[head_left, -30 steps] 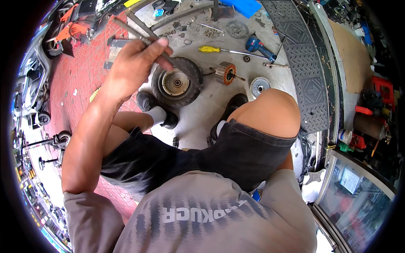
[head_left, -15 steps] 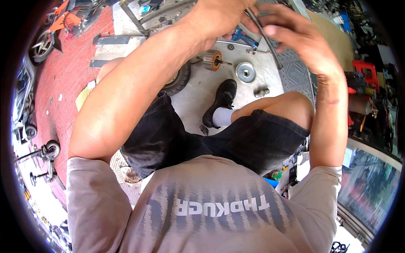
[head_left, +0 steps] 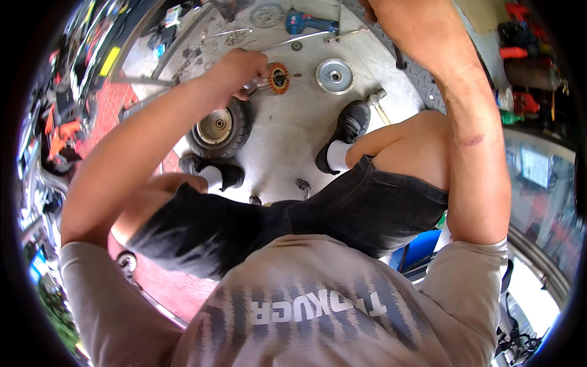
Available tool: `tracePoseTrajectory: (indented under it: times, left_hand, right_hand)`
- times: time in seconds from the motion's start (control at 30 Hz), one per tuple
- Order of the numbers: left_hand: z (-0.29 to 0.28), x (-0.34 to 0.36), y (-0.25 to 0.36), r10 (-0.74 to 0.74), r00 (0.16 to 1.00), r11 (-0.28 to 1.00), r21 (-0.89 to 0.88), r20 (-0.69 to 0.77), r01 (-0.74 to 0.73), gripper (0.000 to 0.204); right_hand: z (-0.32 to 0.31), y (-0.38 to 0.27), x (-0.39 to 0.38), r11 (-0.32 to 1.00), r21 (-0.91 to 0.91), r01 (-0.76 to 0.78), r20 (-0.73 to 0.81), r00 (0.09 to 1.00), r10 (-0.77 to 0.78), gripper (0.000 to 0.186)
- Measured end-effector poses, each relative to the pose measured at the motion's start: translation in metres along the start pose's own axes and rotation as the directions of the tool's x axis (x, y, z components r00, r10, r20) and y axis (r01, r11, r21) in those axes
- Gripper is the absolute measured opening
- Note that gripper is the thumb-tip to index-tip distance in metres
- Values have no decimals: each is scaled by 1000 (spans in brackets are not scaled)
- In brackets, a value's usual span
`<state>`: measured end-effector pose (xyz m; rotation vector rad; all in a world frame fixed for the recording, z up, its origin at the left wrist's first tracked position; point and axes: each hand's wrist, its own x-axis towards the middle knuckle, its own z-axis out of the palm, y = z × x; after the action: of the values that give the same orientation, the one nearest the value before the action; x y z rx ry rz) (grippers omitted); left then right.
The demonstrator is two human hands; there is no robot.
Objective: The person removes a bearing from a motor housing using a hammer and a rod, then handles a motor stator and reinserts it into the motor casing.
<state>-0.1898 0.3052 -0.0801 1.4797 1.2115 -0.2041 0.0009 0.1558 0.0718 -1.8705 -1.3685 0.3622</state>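
Fingers of left hand [head_left: 235,70] lowered onto copper-wound stator [head_left: 278,77], right hand lifted away

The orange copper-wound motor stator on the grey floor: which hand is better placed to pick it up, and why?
Left. The left hand is right beside the orange copper-wound motor stator; the right hand is raised at the picture's top edge, farther off.

Concrete floor [head_left: 287,137]: wheel [head_left: 219,127], disc [head_left: 334,76], drill [head_left: 310,23].

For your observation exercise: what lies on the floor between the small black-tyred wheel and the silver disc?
In the head view, the orange copper-wound motor part lies between the wheel and silver disc, beside the left hand.
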Motion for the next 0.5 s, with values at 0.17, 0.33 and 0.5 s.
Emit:
tracePoseTrajectory:
  times: [0.17, 0.33, 0.5]
  left_hand:
    - [122, 118, 19, 186, 978, 981, 40, 97, -190, 27]
    - [214, 226, -16, 496, 852, 742, 590, -165, -318, 30]
    - [246, 259, -38, 298, 920, 846, 518, -256, -130, 27]
  right_hand:
    - [-37, 22, 11, 955, -49, -293, -11, 956, 293, 25]
    - [-54, 56, 7, 914, -39, -404, 99, 909, 405, 25]
    - [-63, 112, 0, 869, 9, -495, 253, 842, 477, 25]
